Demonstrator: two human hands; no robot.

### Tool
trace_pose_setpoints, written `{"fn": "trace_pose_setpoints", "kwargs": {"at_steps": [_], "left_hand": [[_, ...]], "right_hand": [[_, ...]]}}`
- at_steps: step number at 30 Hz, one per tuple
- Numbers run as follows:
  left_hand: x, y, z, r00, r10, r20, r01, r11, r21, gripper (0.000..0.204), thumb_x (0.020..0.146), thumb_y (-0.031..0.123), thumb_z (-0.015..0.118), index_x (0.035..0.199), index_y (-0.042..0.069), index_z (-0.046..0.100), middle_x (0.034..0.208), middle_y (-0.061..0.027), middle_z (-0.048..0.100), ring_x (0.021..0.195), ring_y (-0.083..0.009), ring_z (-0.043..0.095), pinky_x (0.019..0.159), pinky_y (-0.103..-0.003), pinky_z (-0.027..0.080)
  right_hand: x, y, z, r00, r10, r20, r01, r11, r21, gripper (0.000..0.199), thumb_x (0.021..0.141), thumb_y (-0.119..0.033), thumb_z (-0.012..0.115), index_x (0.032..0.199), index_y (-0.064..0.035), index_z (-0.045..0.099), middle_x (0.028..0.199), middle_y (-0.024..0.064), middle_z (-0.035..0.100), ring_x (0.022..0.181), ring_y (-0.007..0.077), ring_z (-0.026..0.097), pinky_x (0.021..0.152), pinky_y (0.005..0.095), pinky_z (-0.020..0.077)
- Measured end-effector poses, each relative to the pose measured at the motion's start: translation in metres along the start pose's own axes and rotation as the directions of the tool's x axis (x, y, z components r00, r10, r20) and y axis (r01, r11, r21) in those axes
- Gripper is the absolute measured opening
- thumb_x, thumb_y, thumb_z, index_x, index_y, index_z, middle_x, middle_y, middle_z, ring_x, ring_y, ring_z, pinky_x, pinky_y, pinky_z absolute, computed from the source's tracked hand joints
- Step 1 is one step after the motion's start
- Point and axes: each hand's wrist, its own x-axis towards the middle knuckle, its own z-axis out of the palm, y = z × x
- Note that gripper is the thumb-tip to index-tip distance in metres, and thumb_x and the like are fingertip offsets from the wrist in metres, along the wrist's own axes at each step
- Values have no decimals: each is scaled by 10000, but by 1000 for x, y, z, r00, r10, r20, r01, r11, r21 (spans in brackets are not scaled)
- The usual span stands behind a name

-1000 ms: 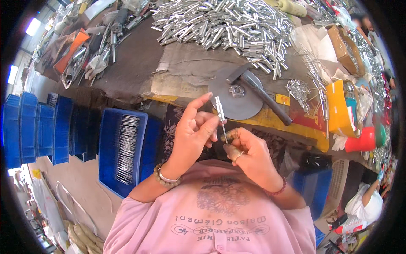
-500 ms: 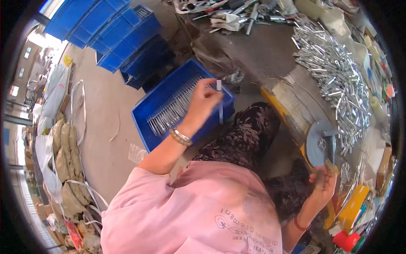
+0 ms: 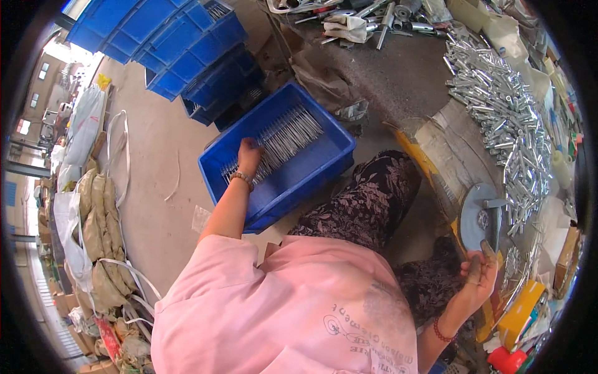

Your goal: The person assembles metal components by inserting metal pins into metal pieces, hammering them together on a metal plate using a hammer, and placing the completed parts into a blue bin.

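Observation:
My left hand is down in the blue bin, its fingers curled over the row of thin silvery metal rods laid side by side there. Whatever those fingers hold is hidden. On the other side, my right hand is just below a grey round disc fitted with a metal bar. Thumb and fingers of that hand are drawn together, and anything between them is too small to make out.
A pile of shiny metal tubes covers the bench on the right. Stacked blue crates stand beyond the bin. Larger metal parts lie at the far edge. Tan sacks line the left, and a yellow box sits near my right hand.
My left hand has moved left and down into the bin, onto the rods; the pale strip-like piece seen at its fingers before no longer shows. My right hand has barely moved beside the disc.

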Motion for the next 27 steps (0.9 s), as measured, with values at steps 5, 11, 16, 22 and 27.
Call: {"fn": "trace_pose_setpoints", "kwargs": {"at_steps": [5, 11, 16, 22, 27], "left_hand": [[7, 36, 12, 985, -132, 109, 130, 991, 32, 570, 891, 199, 876, 1391, 51, 647, 1231, -249, 785, 1182, -452, 744, 1021, -492, 582], [10, 29, -5, 992, 125, 7, -124, 965, 232, 545, 985, 406, 797, 1406, 99, 636, 1314, -246, 759, 1244, -474, 706, 1020, -545, 560], [-12, 206, -18, 933, 360, -10, -360, 933, -11, 393, 1089, 331, 707, 1303, 1, 702, 1196, -179, 782, 1074, -337, 756, 941, -429, 574], [-109, 444, -24, 584, 811, -22, -699, 489, -521, 192, 1029, 50, 772, 1220, 64, 757, 1028, -18, 722, 836, -83, 636, 775, -263, 539], [-183, 557, 20, 244, 955, 166, -757, 295, -583, 288, 942, 102, 828, 1217, 81, 745, 1107, -63, 722, 922, -200, 702, 839, -316, 570]], "right_hand": [[-1, -1, -1, 999, 6, -40, -7, 1000, -9, 309, 1119, -202, 676, 1383, -45, 718, 1075, 11, 745, 834, 51, 602, 746, 208, 455], [-1, -10, 1, 995, -74, 65, 72, 997, 31, 197, 1096, -29, 644, 1256, 21, 748, 1093, 67, 749, 891, 102, 694, 756, 249, 571], [-1, -17, 7, 991, -96, 94, 84, 989, 120, 151, 1049, 29, 682, 1182, 48, 751, 1053, 63, 733, 889, 110, 697, 759, 256, 572], [0, -17, 9, 974, -217, 70, 213, 975, 57, 96, 1000, 41, 723, 1091, 50, 751, 1009, 109, 747, 831, 156, 698, 729, 272, 539], [-1, -17, 2, 965, -243, 93, 242, 970, 25, 101, 966, 54, 739, 1066, 49, 746, 979, 148, 743, 832, 220, 711, 724, 315, 546]]}}
